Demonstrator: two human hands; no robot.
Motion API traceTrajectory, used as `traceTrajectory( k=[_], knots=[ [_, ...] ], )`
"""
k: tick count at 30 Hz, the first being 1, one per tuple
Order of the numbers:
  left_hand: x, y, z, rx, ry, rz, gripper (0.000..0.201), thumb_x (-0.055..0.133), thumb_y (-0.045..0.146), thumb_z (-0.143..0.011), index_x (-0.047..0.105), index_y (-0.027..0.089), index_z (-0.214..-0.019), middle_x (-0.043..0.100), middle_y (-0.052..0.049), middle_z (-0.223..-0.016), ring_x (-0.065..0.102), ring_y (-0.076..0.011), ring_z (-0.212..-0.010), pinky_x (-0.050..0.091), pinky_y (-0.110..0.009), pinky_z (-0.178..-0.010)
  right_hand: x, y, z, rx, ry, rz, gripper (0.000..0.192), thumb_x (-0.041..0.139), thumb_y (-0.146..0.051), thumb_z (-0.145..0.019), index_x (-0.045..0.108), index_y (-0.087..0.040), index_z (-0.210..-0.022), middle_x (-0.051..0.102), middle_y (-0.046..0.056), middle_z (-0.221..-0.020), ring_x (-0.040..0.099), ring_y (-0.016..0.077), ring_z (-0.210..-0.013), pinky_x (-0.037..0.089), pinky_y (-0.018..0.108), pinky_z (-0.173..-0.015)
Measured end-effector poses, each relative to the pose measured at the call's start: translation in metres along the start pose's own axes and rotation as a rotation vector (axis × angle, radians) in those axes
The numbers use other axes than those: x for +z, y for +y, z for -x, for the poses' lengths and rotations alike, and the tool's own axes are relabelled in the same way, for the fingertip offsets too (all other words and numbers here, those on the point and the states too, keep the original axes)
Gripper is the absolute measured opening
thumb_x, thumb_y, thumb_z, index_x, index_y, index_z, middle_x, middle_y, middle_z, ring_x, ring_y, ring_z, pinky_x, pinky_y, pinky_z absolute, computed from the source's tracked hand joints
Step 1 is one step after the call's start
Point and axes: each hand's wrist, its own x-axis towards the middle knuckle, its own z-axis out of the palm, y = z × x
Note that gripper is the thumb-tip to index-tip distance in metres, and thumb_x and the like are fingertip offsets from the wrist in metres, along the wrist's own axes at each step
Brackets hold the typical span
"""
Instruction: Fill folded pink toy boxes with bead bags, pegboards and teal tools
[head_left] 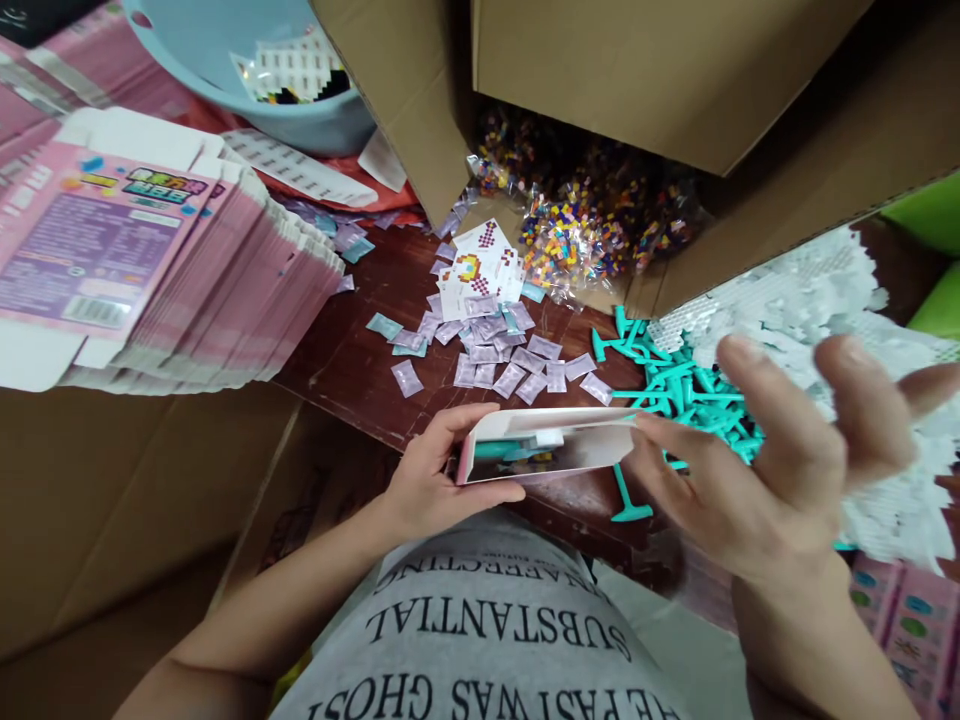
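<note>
My left hand [439, 470] grips a small paper box [551, 480] by its left end, thumb along the near side and fingers behind. The box's mouth faces up, showing turquoise pieces [499, 450] and a white piece [549, 438] inside; the rest of its contents is unclear. At the right end, the thumb and index finger of my right hand [765, 480] pinch the box's edge, while its other fingers stretch out, raised. Just beyond the box lie many small lilac and light-blue sachets [510, 380]. Turquoise T-shaped plastic tools [686, 395] are heaped behind my right hand.
Flattened pink boxes [285, 270] are stacked at the left. Behind them stands a blue basin [315, 125] with bagged sheets. A large cardboard carton [600, 70] holds bags of coloured beads [577, 235]. Printed cards [480, 270] lie before it. White textured sheets [802, 300] pile at the right.
</note>
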Motion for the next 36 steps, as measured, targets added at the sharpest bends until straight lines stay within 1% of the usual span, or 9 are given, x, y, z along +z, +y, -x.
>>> traceTrajectory(
  k=[3,5,9,13,16,19,24,28,36],
  knots=[
    [0.001,0.000,0.001,-0.011,0.006,0.012,0.075,0.097,0.041,-0.078,0.062,0.024,-0.142,0.081,-0.008,-0.120,0.082,-0.0206,-0.099,0.068,-0.029,-0.086,0.004,-0.005,0.000,-0.147,-0.009,0.208,0.016,0.089,-0.025,-0.084,0.075,-0.027,-0.092,0.066,0.003,-0.150,0.039,0.0509,-0.155,0.014,0.090,-0.123],
    [0.002,-0.001,0.001,-0.012,0.004,0.024,0.074,0.097,0.042,-0.078,0.062,0.024,-0.141,0.081,-0.008,-0.120,0.082,-0.0205,-0.099,0.068,-0.029,-0.086,0.008,-0.009,-0.003,-0.172,-0.091,0.233,0.018,0.088,-0.024,-0.086,0.075,-0.027,-0.098,0.059,0.004,-0.159,0.039,0.0464,-0.157,0.006,0.086,-0.128],
    [0.003,-0.001,0.001,-0.032,-0.018,0.052,0.071,0.096,0.045,-0.079,0.063,0.023,-0.138,0.081,-0.008,-0.117,0.082,-0.0215,-0.098,0.069,-0.031,-0.086,0.014,-0.014,-0.010,-0.087,-0.255,0.217,0.009,0.083,-0.028,-0.093,0.076,-0.028,-0.100,0.061,0.004,-0.156,0.041,0.0449,-0.156,0.014,0.090,-0.125],
    [0.005,-0.003,0.002,-0.064,-0.014,0.087,0.068,0.097,0.037,-0.078,0.064,0.022,-0.136,0.082,-0.008,-0.114,0.082,-0.0209,-0.096,0.069,-0.031,-0.085,0.014,-0.017,-0.015,-0.048,-0.193,0.186,0.017,0.084,-0.034,-0.093,0.077,-0.032,-0.109,0.061,0.004,-0.156,0.042,0.0465,-0.155,0.018,0.092,-0.123],
    [0.008,-0.007,0.003,-0.088,0.007,0.116,0.070,0.098,0.038,-0.077,0.064,0.022,-0.136,0.082,-0.008,-0.116,0.082,-0.0218,-0.098,0.069,-0.032,-0.087,0.017,-0.021,-0.018,-0.099,-0.187,0.196,0.029,0.084,-0.043,-0.093,0.076,-0.034,-0.120,0.059,0.003,-0.159,0.042,0.0462,-0.155,0.008,0.090,-0.125],
    [0.011,-0.009,0.002,-0.156,0.021,0.115,0.069,0.098,0.044,-0.076,0.066,0.020,-0.133,0.082,-0.009,-0.112,0.082,-0.0237,-0.097,0.070,-0.036,-0.087,0.026,-0.025,-0.020,-0.153,-0.247,0.238,0.041,0.077,-0.056,-0.096,0.075,-0.028,-0.127,0.052,0.008,-0.167,0.040,0.0464,-0.156,-0.002,0.084,-0.129],
    [0.010,-0.008,-0.002,-0.191,0.012,0.118,0.066,0.097,0.049,-0.076,0.067,0.020,-0.128,0.082,-0.009,-0.108,0.082,-0.0247,-0.095,0.070,-0.037,-0.084,0.040,-0.024,-0.017,-0.078,-0.251,0.101,0.037,0.075,-0.061,-0.095,0.078,-0.032,-0.116,0.056,0.004,-0.162,0.040,0.0460,-0.157,0.008,0.086,-0.128],
    [0.011,-0.006,-0.005,-0.174,0.026,0.105,0.066,0.097,0.048,-0.075,0.068,0.020,-0.126,0.083,-0.008,-0.106,0.082,-0.0229,-0.090,0.070,-0.035,-0.081,0.040,-0.018,-0.011,-0.043,-0.163,0.120,0.045,0.080,-0.060,-0.091,0.074,-0.037,-0.129,0.057,0.004,-0.161,0.035,0.0483,-0.159,0.008,0.090,-0.125],
    [0.013,-0.011,-0.006,-0.138,0.043,0.144,0.059,0.097,0.046,-0.077,0.067,0.021,-0.122,0.083,-0.004,-0.104,0.080,-0.0195,-0.088,0.068,-0.030,-0.079,0.049,-0.017,-0.003,-0.026,-0.234,0.129,0.039,0.077,-0.056,-0.095,0.074,-0.032,-0.126,0.040,0.007,-0.174,0.029,0.0471,-0.162,0.005,0.088,-0.126]
  ],
)
